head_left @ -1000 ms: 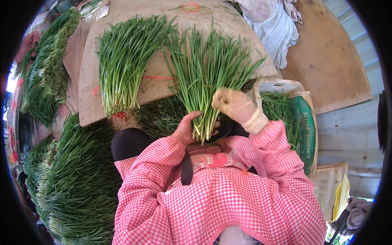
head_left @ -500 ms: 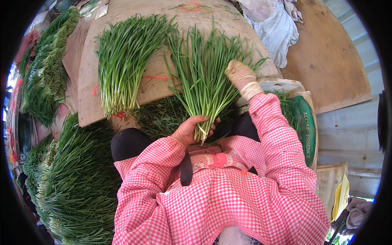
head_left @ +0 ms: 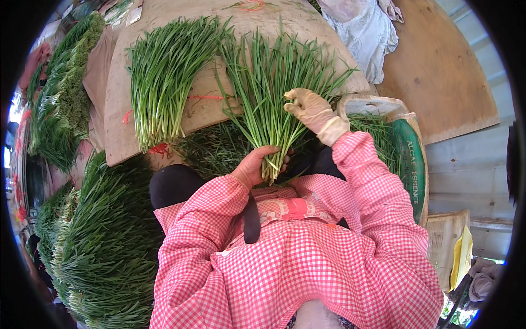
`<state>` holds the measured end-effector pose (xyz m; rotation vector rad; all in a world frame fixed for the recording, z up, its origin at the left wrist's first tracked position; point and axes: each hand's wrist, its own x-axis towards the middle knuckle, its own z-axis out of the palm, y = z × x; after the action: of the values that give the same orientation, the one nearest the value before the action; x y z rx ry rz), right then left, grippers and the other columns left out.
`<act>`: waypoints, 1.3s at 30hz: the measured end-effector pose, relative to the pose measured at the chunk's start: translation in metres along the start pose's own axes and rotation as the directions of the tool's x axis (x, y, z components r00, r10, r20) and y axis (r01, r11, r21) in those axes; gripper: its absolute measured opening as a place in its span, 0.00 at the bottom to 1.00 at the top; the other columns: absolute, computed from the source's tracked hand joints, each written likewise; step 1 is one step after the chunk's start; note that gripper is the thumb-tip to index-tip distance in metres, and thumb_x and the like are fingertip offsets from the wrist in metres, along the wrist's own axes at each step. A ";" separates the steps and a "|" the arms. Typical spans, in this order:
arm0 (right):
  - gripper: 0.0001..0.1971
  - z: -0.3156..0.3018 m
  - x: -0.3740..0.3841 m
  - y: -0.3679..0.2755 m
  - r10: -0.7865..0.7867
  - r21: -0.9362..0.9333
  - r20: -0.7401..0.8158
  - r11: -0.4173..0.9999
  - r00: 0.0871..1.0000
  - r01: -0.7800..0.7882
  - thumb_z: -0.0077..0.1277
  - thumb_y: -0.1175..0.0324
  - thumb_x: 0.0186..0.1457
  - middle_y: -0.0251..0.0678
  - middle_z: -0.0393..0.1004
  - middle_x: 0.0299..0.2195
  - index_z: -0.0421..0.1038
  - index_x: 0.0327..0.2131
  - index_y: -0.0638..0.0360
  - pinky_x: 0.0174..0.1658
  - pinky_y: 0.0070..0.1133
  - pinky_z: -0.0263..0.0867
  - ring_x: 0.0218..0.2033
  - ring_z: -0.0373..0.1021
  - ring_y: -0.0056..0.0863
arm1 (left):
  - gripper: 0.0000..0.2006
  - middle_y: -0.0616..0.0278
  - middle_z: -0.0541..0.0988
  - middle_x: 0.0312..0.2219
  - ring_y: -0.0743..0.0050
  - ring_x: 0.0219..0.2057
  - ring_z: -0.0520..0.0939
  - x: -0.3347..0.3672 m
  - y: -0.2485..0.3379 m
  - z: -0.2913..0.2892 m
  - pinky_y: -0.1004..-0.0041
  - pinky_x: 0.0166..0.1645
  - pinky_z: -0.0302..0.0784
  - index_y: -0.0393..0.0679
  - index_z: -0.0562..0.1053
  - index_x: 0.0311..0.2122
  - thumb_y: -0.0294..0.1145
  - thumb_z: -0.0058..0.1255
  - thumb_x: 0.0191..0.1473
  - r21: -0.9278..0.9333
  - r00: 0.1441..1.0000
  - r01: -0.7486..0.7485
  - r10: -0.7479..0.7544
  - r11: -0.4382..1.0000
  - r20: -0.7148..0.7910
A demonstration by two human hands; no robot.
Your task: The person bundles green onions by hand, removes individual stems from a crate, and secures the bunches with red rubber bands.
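Note:
My bare left hand (head_left: 257,165) is wrapped round the pale stem ends of a bunch of garlic chives (head_left: 274,93). Its long green leaves fan out away from me, the tips resting over the wooden board (head_left: 213,118). My right hand (head_left: 312,111), in a thin cream glove, hovers at the right side of the bunch. Its fingers are bent, with a gap between thumb and fingertips and nothing visible in them. Left of this bunch, another thick bundle of chives (head_left: 170,82) lies on the board, stems toward me.
Big heaps of chives (head_left: 109,241) stand at my left, with more greens (head_left: 60,93) beyond. Loose leaves (head_left: 213,153) lie below the board's edge. To my right is a white container (head_left: 378,103) with greens and a green sack (head_left: 408,159). Red ties (head_left: 205,97) and pale cloth (head_left: 367,38) lie on the board.
My right hand has moved left and slightly nearer me along the leaves, its fingers loosening from a closed shape. My left hand keeps its hold on the bunch.

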<state>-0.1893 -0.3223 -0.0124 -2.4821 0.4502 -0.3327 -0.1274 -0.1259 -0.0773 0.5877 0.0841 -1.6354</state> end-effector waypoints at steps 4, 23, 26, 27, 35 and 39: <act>0.14 0.015 0.005 0.000 0.163 -0.178 0.097 0.974 0.982 -0.144 0.54 0.59 0.46 0.33 0.66 0.19 0.68 0.32 0.58 0.28 0.21 0.59 0.22 0.63 0.25 | 0.14 0.49 0.76 0.29 0.61 0.28 0.79 -0.004 0.002 0.004 0.68 0.34 0.78 0.30 0.68 0.38 0.31 0.46 0.48 0.044 0.999 -0.021 0.022 0.999 -0.040; 0.06 -0.066 -0.010 0.019 0.428 0.900 -0.133 0.429 0.894 -0.072 0.51 0.65 0.50 0.22 0.59 0.15 0.69 0.27 0.56 0.21 0.12 0.50 0.15 0.53 0.13 | 0.17 0.48 0.76 0.31 0.59 0.30 0.78 0.000 -0.003 0.003 0.65 0.36 0.78 0.29 0.66 0.41 0.31 0.44 0.48 -0.044 0.998 -0.060 0.059 0.997 -0.037; 0.07 -0.106 -0.016 0.009 0.390 0.988 -0.148 0.103 0.909 0.116 0.49 0.65 0.51 0.21 0.53 0.13 0.67 0.26 0.56 0.20 0.13 0.46 0.14 0.48 0.12 | 0.18 0.48 0.75 0.34 0.62 0.30 0.78 0.003 -0.002 -0.006 0.67 0.35 0.78 0.29 0.65 0.43 0.32 0.44 0.48 -0.056 0.997 -0.032 0.036 0.998 0.070; 0.07 -0.122 -0.018 -0.001 0.370 0.989 -0.139 0.005 0.918 0.148 0.48 0.66 0.52 0.21 0.52 0.14 0.66 0.26 0.57 0.20 0.13 0.46 0.14 0.48 0.12 | 0.19 0.48 0.74 0.35 0.62 0.31 0.77 0.003 -0.001 -0.007 0.67 0.35 0.77 0.30 0.65 0.44 0.31 0.43 0.49 -0.065 0.996 -0.038 0.043 0.997 0.076; 0.09 -0.184 -0.070 -0.074 0.217 0.911 -0.343 -0.161 0.914 0.380 0.42 0.65 0.55 0.22 0.52 0.14 0.60 0.23 0.53 0.22 0.13 0.48 0.14 0.48 0.12 | 0.18 0.50 0.73 0.38 0.66 0.32 0.76 0.005 -0.003 -0.009 0.70 0.33 0.77 0.32 0.64 0.45 0.32 0.43 0.51 -0.126 0.990 -0.029 0.046 0.992 0.130; 0.06 -0.122 -0.119 -0.091 0.430 0.884 0.107 -0.454 0.897 0.112 0.43 0.64 0.55 0.22 0.56 0.18 0.63 0.27 0.51 0.27 0.14 0.55 0.19 0.55 0.15 | 0.14 0.53 0.75 0.32 0.68 0.28 0.76 0.001 -0.002 -0.001 0.73 0.30 0.76 0.34 0.67 0.41 0.30 0.48 0.50 -0.105 0.995 -0.060 0.069 0.993 0.076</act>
<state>-0.3159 -0.2681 0.1223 -0.3487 0.3615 -0.6318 -0.1292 -0.1263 -0.0791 0.4417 0.0892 -1.5798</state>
